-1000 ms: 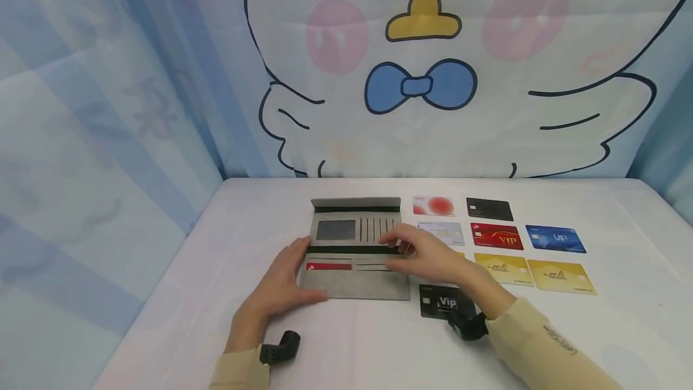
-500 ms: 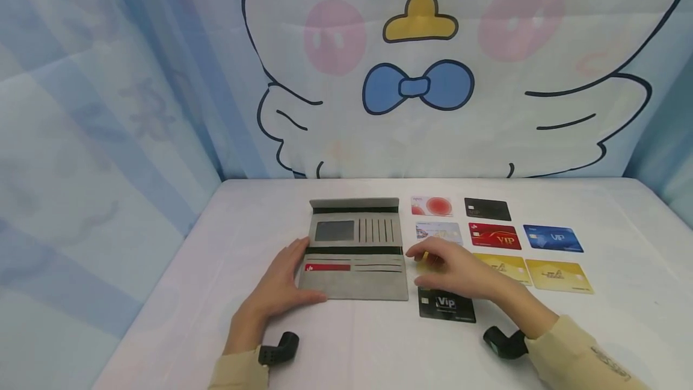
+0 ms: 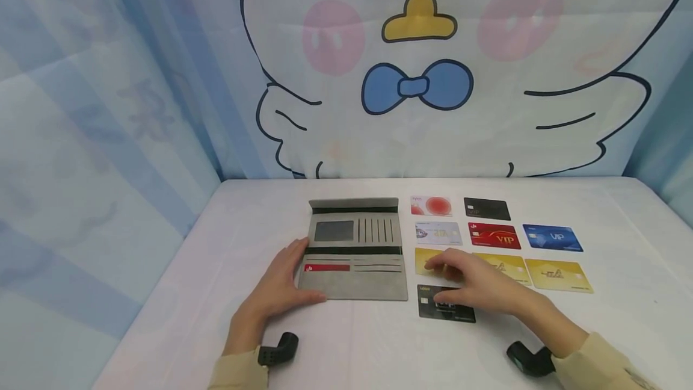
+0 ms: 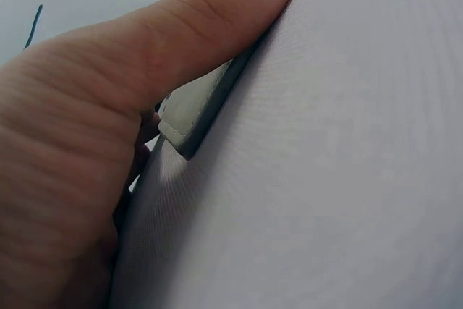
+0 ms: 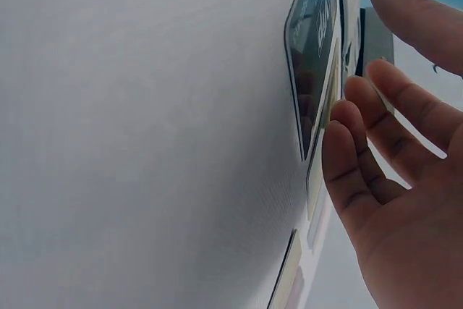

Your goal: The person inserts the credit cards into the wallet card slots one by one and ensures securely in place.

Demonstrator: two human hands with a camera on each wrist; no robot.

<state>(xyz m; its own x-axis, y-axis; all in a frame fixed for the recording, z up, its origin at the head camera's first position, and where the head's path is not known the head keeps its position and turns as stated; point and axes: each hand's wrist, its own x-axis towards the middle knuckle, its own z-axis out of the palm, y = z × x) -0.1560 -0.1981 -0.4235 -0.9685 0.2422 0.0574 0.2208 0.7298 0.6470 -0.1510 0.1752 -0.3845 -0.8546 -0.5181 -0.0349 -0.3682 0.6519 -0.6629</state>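
A grey wallet (image 3: 352, 278) lies unfolded on the table, showing card slots, a dark window and a red strip. My left hand (image 3: 278, 281) rests at its front left corner, with fairly straight fingers along the left side and the thumb (image 4: 239, 9) on the front edge. My right hand (image 3: 482, 281) hovers with parted, slightly bent fingers over a black Vip card (image 3: 446, 313) and a gold card (image 3: 425, 260), partly covering both. In the right wrist view nothing sits between its fingers (image 5: 340, 157), and the black card stands just beyond them.
More cards lie in rows behind and right of the right hand: a red-dot card (image 3: 431, 206), a plain black card (image 3: 487, 209), a pale card (image 3: 437, 233), a red card (image 3: 494, 236), a blue card (image 3: 552, 238) and gold cards (image 3: 560, 275). A curtain (image 3: 335, 137) hangs behind the table.
My right hand has left the wallet's right side and moved right and toward the front, over the black Vip card. The left hand and the wallet have stayed put.
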